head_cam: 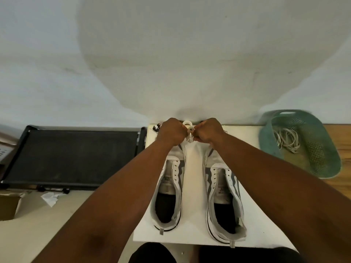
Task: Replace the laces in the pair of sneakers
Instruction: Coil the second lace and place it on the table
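Two white and grey sneakers stand side by side on the white table, toes pointing away from me. The left sneaker and the right sneaker both show bare eyelets with no lace. Beyond the toes, at the table's far edge, my left hand and my right hand are both curled and together hold a small coiled bundle of white lace between them. A white loop of it sticks up above the fingers.
A teal perforated basket at the right holds a tangle of white laces. A small dark object lies at the table's far left corner. A black tray-like stand sits on the floor to the left, with crumpled paper and a cardboard box near it.
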A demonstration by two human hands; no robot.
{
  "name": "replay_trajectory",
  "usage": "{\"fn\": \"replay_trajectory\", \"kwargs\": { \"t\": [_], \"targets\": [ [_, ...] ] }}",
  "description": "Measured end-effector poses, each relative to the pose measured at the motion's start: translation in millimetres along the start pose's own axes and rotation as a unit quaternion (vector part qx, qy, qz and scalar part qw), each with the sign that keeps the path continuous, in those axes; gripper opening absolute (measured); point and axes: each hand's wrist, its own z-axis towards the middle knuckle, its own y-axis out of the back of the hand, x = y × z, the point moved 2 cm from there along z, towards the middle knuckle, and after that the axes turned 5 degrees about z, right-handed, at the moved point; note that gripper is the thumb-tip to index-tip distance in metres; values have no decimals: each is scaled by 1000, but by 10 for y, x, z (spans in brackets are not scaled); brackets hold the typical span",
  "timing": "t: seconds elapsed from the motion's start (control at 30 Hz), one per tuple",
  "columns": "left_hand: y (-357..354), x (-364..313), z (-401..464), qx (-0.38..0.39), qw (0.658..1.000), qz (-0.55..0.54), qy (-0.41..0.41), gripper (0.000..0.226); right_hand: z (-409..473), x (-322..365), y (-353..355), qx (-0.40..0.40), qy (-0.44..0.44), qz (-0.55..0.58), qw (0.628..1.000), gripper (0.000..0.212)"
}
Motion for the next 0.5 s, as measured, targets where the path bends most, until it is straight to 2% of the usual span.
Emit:
{"fn": "replay_trajectory", "kwargs": {
  "t": [0.07,0.13,0.23,0.3,0.5],
  "targets": [
    [-23,11,116,-4,998,66,-17,9,169,-13,-51,-1,-1,-64,998,14],
    [-86,24,216,-4,994,105,-27,15,290,-41,-123,2,5,-133,991,14],
    [-140,22,283,4,987,156,-37,23,363,-65,-181,-10,18,-277,961,20],
    [-174,6,301,-1,983,180,-43,23,358,-88,-185,-15,21,-330,943,22],
    [-233,1,309,-31,976,213,-43,26,401,-202,-181,-44,40,-351,934,39]
  ]
}}
